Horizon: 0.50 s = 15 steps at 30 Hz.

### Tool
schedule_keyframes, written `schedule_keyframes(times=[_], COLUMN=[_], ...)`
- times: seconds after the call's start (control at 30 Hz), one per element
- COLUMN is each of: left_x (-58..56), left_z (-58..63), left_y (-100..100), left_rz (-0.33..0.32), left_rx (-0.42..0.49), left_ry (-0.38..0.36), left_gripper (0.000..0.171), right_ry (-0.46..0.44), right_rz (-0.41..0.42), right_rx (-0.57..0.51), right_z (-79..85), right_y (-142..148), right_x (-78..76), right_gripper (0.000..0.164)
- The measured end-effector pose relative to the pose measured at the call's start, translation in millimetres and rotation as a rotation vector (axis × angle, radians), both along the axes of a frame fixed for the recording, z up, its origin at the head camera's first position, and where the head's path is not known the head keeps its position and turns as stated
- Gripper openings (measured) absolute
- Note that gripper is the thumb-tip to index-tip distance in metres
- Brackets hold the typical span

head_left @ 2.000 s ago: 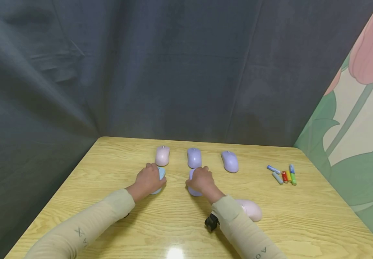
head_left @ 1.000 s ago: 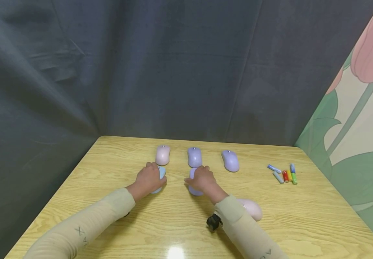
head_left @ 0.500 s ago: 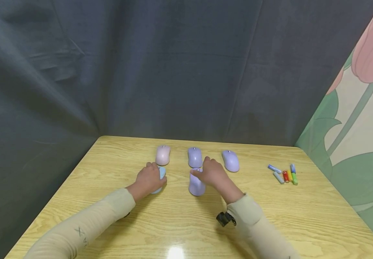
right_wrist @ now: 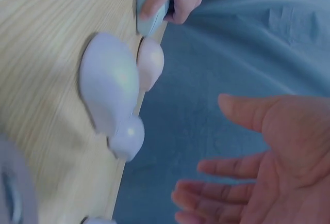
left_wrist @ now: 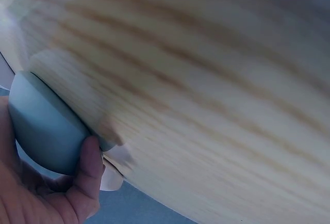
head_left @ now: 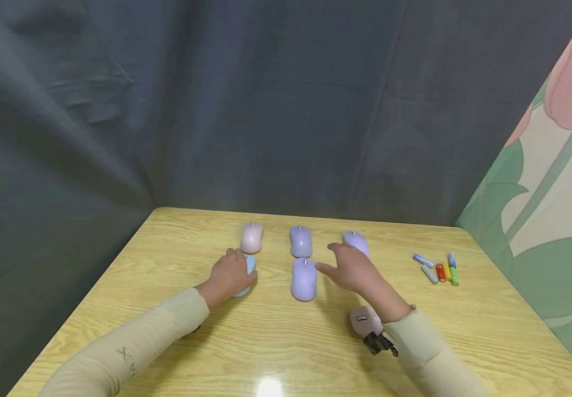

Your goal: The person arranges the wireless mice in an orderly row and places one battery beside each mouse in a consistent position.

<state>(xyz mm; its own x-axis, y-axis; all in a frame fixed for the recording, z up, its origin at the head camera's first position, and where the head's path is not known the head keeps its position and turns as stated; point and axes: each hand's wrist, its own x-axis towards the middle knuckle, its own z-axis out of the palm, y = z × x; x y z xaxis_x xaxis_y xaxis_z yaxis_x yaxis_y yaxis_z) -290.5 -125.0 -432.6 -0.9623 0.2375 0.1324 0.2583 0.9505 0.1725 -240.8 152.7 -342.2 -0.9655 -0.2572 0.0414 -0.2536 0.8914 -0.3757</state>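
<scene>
Left hand [head_left: 231, 274]: gripping the blue mouse [left_wrist: 46, 126], fingers and thumb curling round its shell.
Right hand [head_left: 352, 267]: holding nothing — thumb and fingers are standing wide apart above the bench [head_left: 266, 342], near the lilac mouse [head_left: 303, 279].
Back row: the pale pink mouse [head_left: 252, 238], the periwinkle mouse [head_left: 301, 241] and the far-right mouse [head_left: 357, 241] are lying spaced apart, the last partly hiding behind the right hand.
Front row: the blue mouse is sitting just nearer than the pale pink mouse, the lilac mouse just nearer than the periwinkle mouse; I cannot tell whether either pair is touching.
Loose mouse [head_left: 362, 326]: lying outside both rows, the right wrist partly covering it.
Progress: seemingly mostly done — five mice are forming two rows, the lilac mouse lying released; the blue mouse is not yet free, and the loose mouse is waiting unaligned.
Small cylinders [head_left: 441, 272]: lying clustered at the right.
</scene>
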Motion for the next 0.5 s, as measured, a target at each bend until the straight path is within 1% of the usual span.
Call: schedule_keyframes(times=[0.13, 0.37, 0.5], left_x=[-1.5, -0.6, 0.4], left_z=[-1.8, -1.6, -0.1], left_y=[0, 0, 0], left_rz=[0.000, 0.001, 0.005], left_rx=[-0.012, -0.043, -0.063], left_ry=[0.006, 0.010, 0.006], left_gripper=[0.054, 0.055, 0.057], right_ry=[0.028, 0.068, 0.070], right_rz=[0.080, 0.288, 0.356], right_rx=[-0.027, -0.095, -0.126], right_z=[-4.7, -15.8, -21.1], right_y=[17, 45, 58], right_x=[-0.9, -0.5, 1.9], right_gripper=[0.052, 0.039, 0.034])
